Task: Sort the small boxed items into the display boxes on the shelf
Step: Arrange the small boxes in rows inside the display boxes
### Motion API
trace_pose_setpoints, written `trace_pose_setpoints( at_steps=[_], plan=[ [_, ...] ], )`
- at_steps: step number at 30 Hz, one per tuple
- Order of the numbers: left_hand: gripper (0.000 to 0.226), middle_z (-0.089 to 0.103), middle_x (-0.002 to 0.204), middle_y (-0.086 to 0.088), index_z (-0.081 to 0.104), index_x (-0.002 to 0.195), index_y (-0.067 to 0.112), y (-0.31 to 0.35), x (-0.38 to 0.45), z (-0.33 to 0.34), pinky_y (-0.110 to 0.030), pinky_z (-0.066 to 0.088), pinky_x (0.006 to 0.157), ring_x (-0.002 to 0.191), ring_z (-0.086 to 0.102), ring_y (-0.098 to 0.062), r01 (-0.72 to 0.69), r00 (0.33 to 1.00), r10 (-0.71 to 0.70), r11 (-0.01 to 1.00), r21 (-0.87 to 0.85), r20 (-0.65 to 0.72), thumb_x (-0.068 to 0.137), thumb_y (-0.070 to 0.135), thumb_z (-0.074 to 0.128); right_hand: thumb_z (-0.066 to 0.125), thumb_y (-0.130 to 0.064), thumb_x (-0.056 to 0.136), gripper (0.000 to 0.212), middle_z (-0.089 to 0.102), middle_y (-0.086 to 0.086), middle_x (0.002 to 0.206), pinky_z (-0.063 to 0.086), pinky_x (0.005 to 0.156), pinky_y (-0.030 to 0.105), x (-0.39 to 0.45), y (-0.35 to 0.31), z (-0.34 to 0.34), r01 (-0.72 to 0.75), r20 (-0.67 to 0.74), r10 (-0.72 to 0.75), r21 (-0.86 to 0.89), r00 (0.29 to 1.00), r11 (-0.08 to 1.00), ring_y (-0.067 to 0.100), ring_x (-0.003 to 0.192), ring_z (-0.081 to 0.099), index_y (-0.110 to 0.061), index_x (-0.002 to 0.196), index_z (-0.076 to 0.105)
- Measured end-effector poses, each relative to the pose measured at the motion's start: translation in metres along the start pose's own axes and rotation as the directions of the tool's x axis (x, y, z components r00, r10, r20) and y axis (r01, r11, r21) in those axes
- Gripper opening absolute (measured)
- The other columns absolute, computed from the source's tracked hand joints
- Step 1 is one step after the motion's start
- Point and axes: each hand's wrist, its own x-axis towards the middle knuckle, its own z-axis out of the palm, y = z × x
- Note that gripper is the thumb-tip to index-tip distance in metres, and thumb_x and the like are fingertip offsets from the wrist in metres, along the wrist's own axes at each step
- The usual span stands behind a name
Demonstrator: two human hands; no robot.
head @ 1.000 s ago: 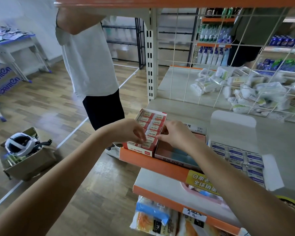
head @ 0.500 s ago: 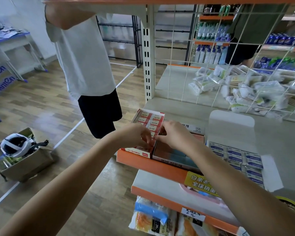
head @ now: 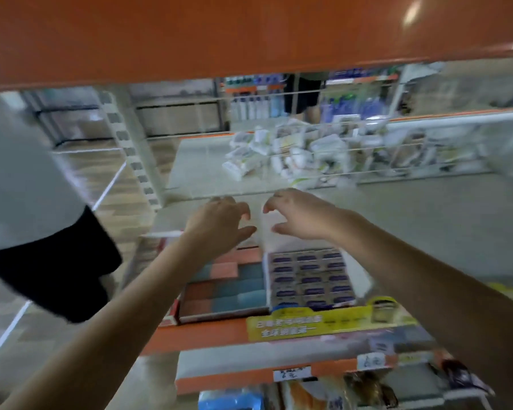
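A pile of white wrapped packets (head: 290,155) lay behind a wire grid on the far shelf. Bottles (head: 251,106) stood on far racks. A yellow promotional sign (head: 311,324) hung below. At left, another person's white shirt (head: 15,173) showed.

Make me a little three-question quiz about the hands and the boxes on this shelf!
1. True or false: the left hand is holding a small box.
2. Which display box sits to the right: A) the blue-label box or B) the red-and-teal box?
3. Fill in: the right hand has its fingers spread and its grip is ____.

Key: 1 false; 2 A; 3 empty.
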Motion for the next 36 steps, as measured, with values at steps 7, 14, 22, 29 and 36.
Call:
trace_pose_setpoints(
  at_steps=[7, 14, 22, 29, 36],
  plan=[
    [0.045, 0.052, 0.126, -0.006, 0.052, 0.125, 0.021, 0.173, 0.089, -0.017, -0.037, 0.043, 0.094, 0.117, 0.048, -0.026, -0.294, 0.956, 0.295, 0.954, -0.061, 0.003, 0.089, 0.048, 0.052, 0.062, -0.034, 0.088, 0.057, 0.039, 0.008, 0.143, 0.028, 0.105, 0.029, -0.107, 0.16, -0.036, -0.375, -0.017, 0.374, -0.063, 0.927, 0.925, 0.023, 0.133, 0.034, -0.016, 0.138, 0.04],
    [0.051, 0.041, 0.138, -0.01, 0.046, 0.132, 0.019, 0.352, 0.164, -0.006, -0.032, 0.036, 0.097, 0.126, 0.039, -0.029, -0.41, 0.904, 0.415, 0.91, -0.065, 0.105, 0.091, 0.047, 0.052, 0.064, -0.033, 0.086, 0.061, 0.039, 0.011, 0.142, 0.024, 0.11, 0.029, -0.232, 0.316, -0.044, -0.612, -0.025, 0.612, 0.016, 0.79, 0.791, 0.024, 0.133, 0.033, -0.014, 0.138, 0.04],
    [0.052, 0.047, 0.135, -0.014, 0.048, 0.133, 0.016, 0.517, 0.239, 0.046, -0.035, 0.039, 0.099, 0.124, 0.043, -0.031, -0.458, 0.874, 0.464, 0.886, -0.071, 0.146, 0.089, 0.043, 0.054, 0.061, -0.028, 0.09, 0.057, 0.035, 0.01, 0.147, 0.022, 0.106, 0.025, -0.347, 0.46, -0.046, -0.764, -0.029, 0.769, 0.097, 0.638, 0.638, 0.022, 0.135, 0.033, -0.011, 0.14, 0.039],
    [0.042, 0.049, 0.128, -0.013, 0.046, 0.134, 0.016, 0.577, 0.301, 0.082, -0.037, 0.043, 0.091, 0.117, 0.05, -0.03, -0.45, 0.876, 0.438, 0.893, 0.015, 0.203, 0.093, 0.026, 0.049, 0.059, -0.027, 0.087, 0.059, 0.045, 0.02, 0.135, 0.036, 0.1, 0.037, -0.391, 0.539, -0.025, -0.883, -0.198, 0.892, 0.166, 0.407, 0.44, 0.034, 0.123, 0.045, -0.002, 0.136, 0.037],
    [0.045, 0.044, 0.134, -0.01, 0.038, 0.138, 0.015, 0.599, 0.344, 0.106, -0.039, 0.045, 0.093, 0.124, 0.043, -0.027, -0.428, 0.9, 0.419, 0.901, 0.065, 0.117, 0.093, 0.012, 0.044, 0.062, -0.024, 0.087, 0.053, 0.05, 0.024, 0.121, 0.039, 0.093, 0.04, -0.392, 0.566, -0.01, -0.839, -0.319, 0.918, 0.409, 0.237, 0.359, 0.039, 0.112, 0.049, 0.004, 0.127, 0.043]
  ],
)
